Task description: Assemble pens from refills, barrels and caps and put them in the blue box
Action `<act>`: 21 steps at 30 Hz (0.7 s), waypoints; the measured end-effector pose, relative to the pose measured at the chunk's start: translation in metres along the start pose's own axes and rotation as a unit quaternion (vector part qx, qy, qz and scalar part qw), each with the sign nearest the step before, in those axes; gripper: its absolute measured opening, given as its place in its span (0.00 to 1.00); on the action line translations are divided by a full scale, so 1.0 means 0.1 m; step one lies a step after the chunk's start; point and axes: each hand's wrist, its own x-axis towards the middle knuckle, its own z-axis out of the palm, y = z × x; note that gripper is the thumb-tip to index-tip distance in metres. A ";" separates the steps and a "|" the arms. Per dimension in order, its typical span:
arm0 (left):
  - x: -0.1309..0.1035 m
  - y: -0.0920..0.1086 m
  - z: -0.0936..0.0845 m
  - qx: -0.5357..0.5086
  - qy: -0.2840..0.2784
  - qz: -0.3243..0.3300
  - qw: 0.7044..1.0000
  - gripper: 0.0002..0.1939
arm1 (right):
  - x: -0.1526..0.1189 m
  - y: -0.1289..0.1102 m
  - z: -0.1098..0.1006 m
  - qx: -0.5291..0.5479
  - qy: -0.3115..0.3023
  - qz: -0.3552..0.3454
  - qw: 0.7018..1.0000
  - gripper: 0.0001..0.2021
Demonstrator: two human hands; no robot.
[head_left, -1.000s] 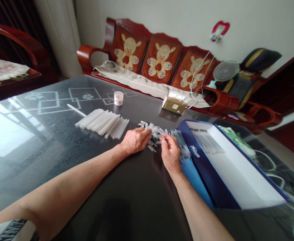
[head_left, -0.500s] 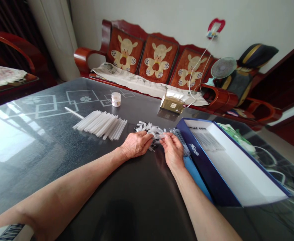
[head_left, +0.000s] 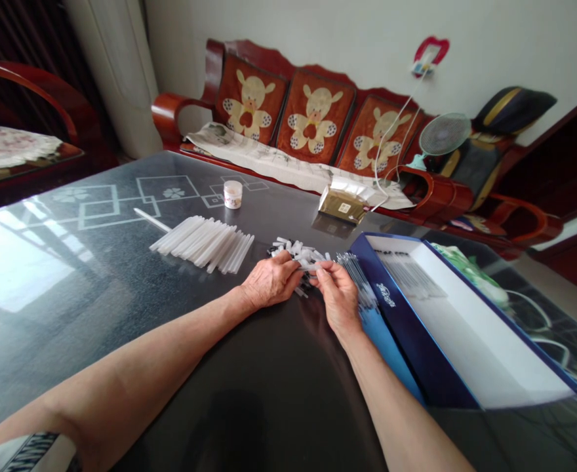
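Note:
My left hand (head_left: 272, 280) rests by the near edge of a heap of small white and black pieces (head_left: 296, 248), which look like pen caps. Its thumb and fingers are closed on one end of a small translucent white pen cap (head_left: 309, 267). At the other end, my right hand (head_left: 338, 294) pinches the same piece between thumb and fingertips. Fingers hide much of it. To the left lies a row of white pen barrels (head_left: 202, 244). Just right of my right hand is a bundle of thin pen refills (head_left: 360, 275), lying by a blue panel (head_left: 389, 351).
An open dark blue box (head_left: 411, 321) with a white inside stands on the right, slim clear sticks (head_left: 411, 274) at its far end. A small white jar (head_left: 233, 195) and a tissue pack (head_left: 343, 203) are farther back on the dark table (head_left: 96, 255). Cables lie at the right.
Both hands have drawn closer together, and the small piece now spans between their fingertips. The whole view has shifted slightly, so things sit a little farther right.

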 end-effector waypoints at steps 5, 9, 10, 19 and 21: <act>0.00 -0.01 0.00 -0.024 0.000 0.017 1.000 0.14 | -0.01 -0.04 -0.03 0.021 -0.040 0.012 0.999 0.14; 0.00 0.00 -0.01 -0.037 -0.002 0.033 0.999 0.14 | -0.01 -0.08 -0.02 0.044 -0.074 0.032 0.996 0.12; 0.00 0.00 -0.01 -0.035 -0.003 0.034 0.999 0.14 | -0.01 -0.09 -0.02 0.047 -0.076 0.036 0.995 0.12; 0.00 0.00 -0.01 0.037 -0.028 0.031 0.998 0.17 | -0.02 -0.12 0.04 0.045 -0.027 0.079 0.995 0.15; 0.00 0.01 -0.01 0.057 -0.040 0.025 0.997 0.18 | -0.02 -0.11 0.06 0.049 -0.016 0.092 0.994 0.15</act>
